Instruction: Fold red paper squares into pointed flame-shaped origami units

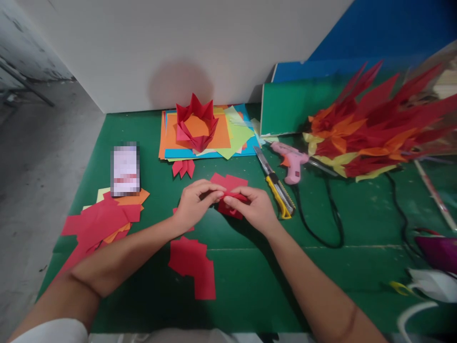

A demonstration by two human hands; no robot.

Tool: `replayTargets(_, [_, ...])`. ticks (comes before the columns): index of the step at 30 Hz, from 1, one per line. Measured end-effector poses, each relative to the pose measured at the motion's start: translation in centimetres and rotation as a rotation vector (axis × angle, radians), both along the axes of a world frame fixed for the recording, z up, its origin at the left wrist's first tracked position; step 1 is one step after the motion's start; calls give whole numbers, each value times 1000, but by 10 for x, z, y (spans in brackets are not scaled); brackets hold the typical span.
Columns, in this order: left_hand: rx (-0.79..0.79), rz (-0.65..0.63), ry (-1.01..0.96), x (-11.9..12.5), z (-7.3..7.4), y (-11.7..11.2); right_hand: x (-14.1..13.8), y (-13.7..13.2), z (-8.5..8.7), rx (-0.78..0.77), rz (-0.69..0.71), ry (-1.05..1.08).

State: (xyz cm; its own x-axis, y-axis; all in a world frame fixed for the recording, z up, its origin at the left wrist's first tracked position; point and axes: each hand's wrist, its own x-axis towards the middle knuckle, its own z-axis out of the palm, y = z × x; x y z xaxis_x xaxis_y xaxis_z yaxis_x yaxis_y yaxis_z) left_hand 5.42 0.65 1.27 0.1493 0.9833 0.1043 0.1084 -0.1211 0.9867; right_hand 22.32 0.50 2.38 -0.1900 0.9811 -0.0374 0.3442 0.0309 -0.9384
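Between my fingertips, over the middle of the green table [143, 276], is a small folded piece of red paper. My left hand [196, 202] pinches its left end, and my right hand [255, 207] pinches its right end. The fingers hide much of the fold. More red paper pieces [228, 181] lie just behind and below my hands. Nearer to me are cut red sheets [189, 259]. A small pointed red paper piece [183, 168] rests beyond my left hand. To the right of my right hand lies a yellow utility knife [274, 186].
A red folded paper ring [196, 124] sits on stacked coloured paper [228, 131]. At right are a pink glue gun [293, 162] with a black cord and a large red-orange paper flame shape [378, 128]. A phone [124, 169] and red sheets [100, 219] lie left.
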Motion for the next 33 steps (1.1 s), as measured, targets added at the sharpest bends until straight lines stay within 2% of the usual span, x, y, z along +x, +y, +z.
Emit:
replayTargets(3, [-3,15,36,-2,1,2,-1,1,-3,-9,-48,39])
replayTargets(8, [-238,90,-191,3,1,3,-2,3,-4,-50,-173,169])
replayTargets(15, [-420,91,-432,6,6,2,4,13,17,-163,-130,190])
replayTargets(18, [-461,92,-512,5,4,4,8,21,20,-235,-89,246])
replayTargets(21, [-451,118,-568,6,0,5,10,31,19,-188,-114,212])
replayTargets(22, [-434,135,-575,7,-1,5,10,34,19,-107,-150,167])
replayTargets(24, [-383,170,-554,8,-2,1,7,42,20,150,-201,-17])
replayTargets(26, [-299,184,-479,7,-1,-4,0,49,21,419,-158,-205])
replayTargets(28, [-141,163,-368,5,1,-12,-10,54,18,578,-77,-369])
replayTargets(29, [-13,97,-290,4,2,-15,-15,57,15,635,-1,-466])
replayTargets(31, [232,-124,-91,1,4,-20,-25,61,6,716,147,-669])
replayTargets(33, [405,-236,29,0,5,-22,-34,65,-4,745,275,-826])
